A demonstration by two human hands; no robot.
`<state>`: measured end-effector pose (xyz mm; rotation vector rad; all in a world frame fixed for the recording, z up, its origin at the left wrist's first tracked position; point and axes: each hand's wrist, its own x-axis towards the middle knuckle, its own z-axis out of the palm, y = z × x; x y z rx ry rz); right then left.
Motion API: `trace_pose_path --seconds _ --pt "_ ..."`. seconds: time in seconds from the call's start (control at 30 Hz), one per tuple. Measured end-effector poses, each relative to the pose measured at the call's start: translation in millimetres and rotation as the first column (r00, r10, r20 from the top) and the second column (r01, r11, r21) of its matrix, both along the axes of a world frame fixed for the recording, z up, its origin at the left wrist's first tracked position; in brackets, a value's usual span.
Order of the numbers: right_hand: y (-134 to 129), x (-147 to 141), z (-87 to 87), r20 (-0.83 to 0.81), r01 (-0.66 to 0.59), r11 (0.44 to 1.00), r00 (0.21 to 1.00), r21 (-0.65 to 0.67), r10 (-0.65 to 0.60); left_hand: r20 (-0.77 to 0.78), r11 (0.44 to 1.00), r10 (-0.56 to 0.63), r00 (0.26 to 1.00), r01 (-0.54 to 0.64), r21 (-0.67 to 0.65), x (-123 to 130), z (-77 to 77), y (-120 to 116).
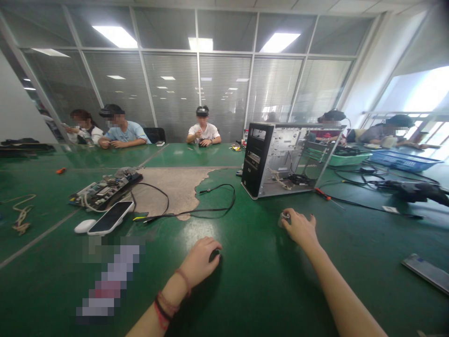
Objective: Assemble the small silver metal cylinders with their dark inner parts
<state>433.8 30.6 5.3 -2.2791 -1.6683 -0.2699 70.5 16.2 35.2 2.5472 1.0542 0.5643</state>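
Observation:
My left hand (pixel 201 257) is low over the green table (pixel 245 299), its fingers curled towards the thumb. A small dark thing (pixel 213 255) shows in the gap between them; its kind is not clear. Further forward and to the right, my right hand (pixel 300 227) pinches a small silvery, partly see-through thing (pixel 284 217) between thumb and fingers, at table height. Behind that hand stands an opened computer case (pixel 257 161) with a black front and a bare metal frame. An orange-handled screwdriver (pixel 323 194) lies at the foot of the case.
On the left lie a circuit board (pixel 107 189), a white-edged phone (pixel 111 218), a white earphone case (pixel 84 226) and black cables (pixel 196 213). To the right are a power tool (pixel 421 192), a blue basket (pixel 407 160) and another phone (pixel 426 272). Several people sit across the table.

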Motion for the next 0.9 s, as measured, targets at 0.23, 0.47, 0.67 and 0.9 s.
trace_pose_path --seconds 0.23,0.47,0.67,0.9 --pt "0.0 -4.3 -3.5 -0.023 -0.055 0.997 0.998 0.046 0.056 0.005 1.000 -0.004 1.000 0.004 -0.004 0.1 -1.2 0.0" --pt "1.2 -17.9 2.4 -0.038 -0.226 0.944 0.970 0.241 0.242 0.002 1.000 -0.001 1.000 0.001 -0.001 0.9 1.5 -0.6" --pt "-9.0 -64.6 15.2 -0.232 -0.379 0.828 0.835 0.414 0.498 0.024 1.000 0.009 1.000 -0.009 -0.002 0.3 4.1 -1.1" --pt "-34.7 -135.8 20.3 -0.471 -0.644 0.675 0.499 0.361 0.728 0.059 1.000 0.010 0.998 -0.008 -0.024 -0.8 3.8 -0.5"
